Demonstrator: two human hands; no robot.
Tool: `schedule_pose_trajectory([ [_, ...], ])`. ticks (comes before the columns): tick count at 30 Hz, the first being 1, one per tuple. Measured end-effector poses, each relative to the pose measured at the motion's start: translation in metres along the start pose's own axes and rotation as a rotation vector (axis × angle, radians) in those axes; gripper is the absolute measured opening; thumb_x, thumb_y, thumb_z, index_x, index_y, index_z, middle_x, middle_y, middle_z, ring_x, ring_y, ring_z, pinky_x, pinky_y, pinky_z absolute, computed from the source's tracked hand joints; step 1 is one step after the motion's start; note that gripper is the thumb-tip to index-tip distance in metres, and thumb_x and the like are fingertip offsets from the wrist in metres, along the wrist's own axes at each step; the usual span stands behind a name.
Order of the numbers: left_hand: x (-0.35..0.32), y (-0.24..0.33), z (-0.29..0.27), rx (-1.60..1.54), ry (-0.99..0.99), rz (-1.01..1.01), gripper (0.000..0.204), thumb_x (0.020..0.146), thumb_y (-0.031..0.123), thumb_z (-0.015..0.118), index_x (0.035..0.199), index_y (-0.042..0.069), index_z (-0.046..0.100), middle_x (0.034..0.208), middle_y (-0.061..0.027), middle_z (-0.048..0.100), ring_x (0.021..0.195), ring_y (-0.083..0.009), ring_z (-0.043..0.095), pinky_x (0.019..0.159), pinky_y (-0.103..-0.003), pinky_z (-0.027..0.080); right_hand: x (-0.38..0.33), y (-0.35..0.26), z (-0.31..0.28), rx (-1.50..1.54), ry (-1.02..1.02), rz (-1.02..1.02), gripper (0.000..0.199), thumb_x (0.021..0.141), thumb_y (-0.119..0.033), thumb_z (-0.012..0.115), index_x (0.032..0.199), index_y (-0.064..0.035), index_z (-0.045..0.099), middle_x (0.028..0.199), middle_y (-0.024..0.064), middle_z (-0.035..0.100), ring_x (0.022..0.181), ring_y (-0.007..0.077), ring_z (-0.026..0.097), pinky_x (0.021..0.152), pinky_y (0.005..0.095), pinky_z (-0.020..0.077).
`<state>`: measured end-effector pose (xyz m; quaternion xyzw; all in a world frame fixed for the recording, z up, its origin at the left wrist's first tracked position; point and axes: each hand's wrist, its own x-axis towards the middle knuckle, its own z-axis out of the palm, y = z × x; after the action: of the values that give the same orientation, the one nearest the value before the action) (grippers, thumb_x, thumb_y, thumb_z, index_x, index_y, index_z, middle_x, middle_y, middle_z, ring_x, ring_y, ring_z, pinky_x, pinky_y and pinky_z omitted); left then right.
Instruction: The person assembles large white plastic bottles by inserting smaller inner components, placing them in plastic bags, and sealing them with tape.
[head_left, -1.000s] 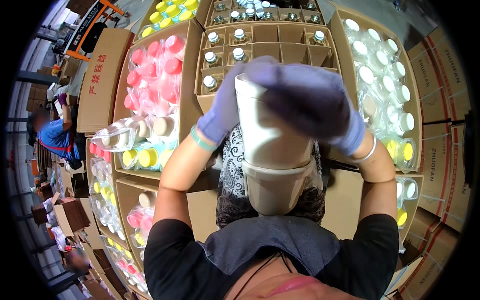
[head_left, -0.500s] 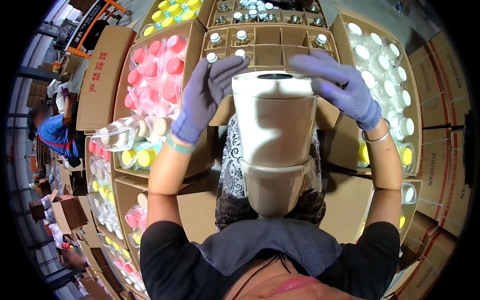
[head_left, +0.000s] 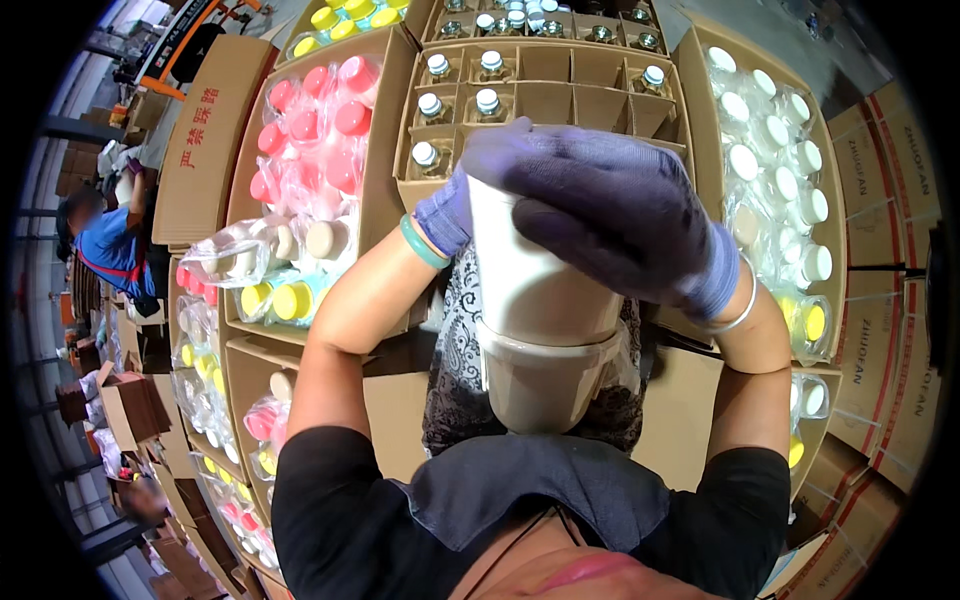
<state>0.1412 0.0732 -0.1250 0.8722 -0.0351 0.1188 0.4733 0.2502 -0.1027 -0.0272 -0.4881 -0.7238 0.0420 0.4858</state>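
A tall, tapered white plastic container (head_left: 535, 295) stands between my knees, set into a second, off-white bucket (head_left: 545, 385). My right hand (head_left: 620, 205), in a purple-grey knit glove, reaches across the container's top. Its fingers stretch toward my left hand, close together, and cover the rim. Whether they touch it I cannot tell. Beside the upper left of the container is my left hand (head_left: 465, 195), gloved alike, its fingers mostly hidden behind the right hand. Just beyond both hands, a divided carton (head_left: 545, 105) holds several clear bottles with white caps (head_left: 425, 155) among vacant compartments.
Left is a carton of pink-capped bottles (head_left: 352, 118), with yellow-capped bottles (head_left: 292, 300) nearer me. White-capped bottles (head_left: 742, 162) fill a carton at right. Stacked sealed cartons (head_left: 865, 290) line the far right. A person in blue (head_left: 112, 250) stands at far left.
Both hands have come together over the container. The right hand moved left across its top, hiding the dark round opening; the left moved right and its fingers went behind the right hand.
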Motion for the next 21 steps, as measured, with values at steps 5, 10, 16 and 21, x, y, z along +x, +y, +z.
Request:
schedule_pose_trajectory([
  [5,0.002,-0.018,-0.02,-1.625,-0.084,-0.39,0.055,0.108,0.041,0.035,0.138,-0.003,0.048,0.136,-0.0205,0.058,0.121,-0.0282,0.06,0.106,-0.043,0.047,-0.042,0.064,-0.048,-0.156,-0.172,0.066,0.033,0.096,-0.01,0.06,0.128,-0.0057,0.064,0.125,0.0143,0.067,0.106,0.0323,0.068,0.093,0.0385,0.0549],
  [10,0.013,0.04,-0.016,0.246,-0.095,-0.208,0.043,0.102,0.031,0.051,0.133,0.001,0.052,0.131,-0.0163,0.06,0.119,-0.0276,0.059,0.102,-0.038,0.047,0.007,0.007,-0.005,0.072,-0.07,-0.052,0.026,0.094,-0.014,0.066,0.119,-0.0061,0.068,0.114,0.0136,0.07,0.103,0.029,0.069,0.092,0.0386,0.0558],
  [16,-0.005,-0.008,-0.043,-0.696,-0.008,-0.219,0.043,0.103,0.024,0.051,0.138,-0.001,0.051,0.134,-0.0184,0.059,0.125,-0.0275,0.056,0.11,-0.038,0.043,-0.039,0.055,-0.037,0.078,-0.116,0.095,0.03,0.096,-0.007,0.06,0.126,-0.0077,0.066,0.117,0.0148,0.069,0.104,0.0297,0.067,0.09,0.0404,0.0542],
  [21,0.003,-0.01,-0.044,0.207,-0.103,0.172,0.038,0.105,0.017,0.048,0.138,0.0,0.054,0.138,-0.0179,0.057,0.129,-0.0236,0.055,0.108,-0.037,0.045,-0.014,0.041,-0.01,0.081,-0.02,-0.042,0.032,0.094,-0.012,0.066,0.126,-0.0061,0.064,0.112,0.0155,0.069,0.102,0.03,0.068,0.088,0.0381,0.0543],
])
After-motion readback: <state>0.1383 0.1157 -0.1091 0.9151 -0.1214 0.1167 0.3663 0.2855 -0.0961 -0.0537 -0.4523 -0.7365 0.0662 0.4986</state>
